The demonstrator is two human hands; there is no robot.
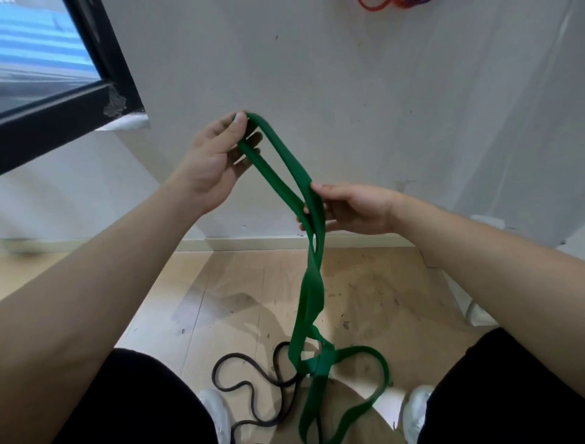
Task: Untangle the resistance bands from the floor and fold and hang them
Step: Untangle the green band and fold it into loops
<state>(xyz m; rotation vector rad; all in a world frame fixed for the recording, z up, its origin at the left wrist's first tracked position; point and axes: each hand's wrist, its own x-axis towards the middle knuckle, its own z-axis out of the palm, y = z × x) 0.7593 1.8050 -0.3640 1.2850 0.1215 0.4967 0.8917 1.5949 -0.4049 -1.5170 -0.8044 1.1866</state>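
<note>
A wide green resistance band [311,286] hangs in front of me, its upper loop lifted to chest height. My left hand [218,155] pinches the top of that loop between thumb and fingers. Lower and to the right, my right hand [351,209] grips both strands of the green band together. Below my right hand the band twists, then knots and loops near the floor between my feet. A thin black band [240,385] lies coiled on the floor and crosses under the green one. Red and purple bands [392,3] hang on the wall at the top edge.
A white wall [348,95] stands close ahead with a baseboard at floor level. A dark-framed window [95,63] is at the upper left. The wooden floor [228,285] is scuffed. My white shoes [418,408] and dark trousers flank the bands. A white object [474,310] sits at the right.
</note>
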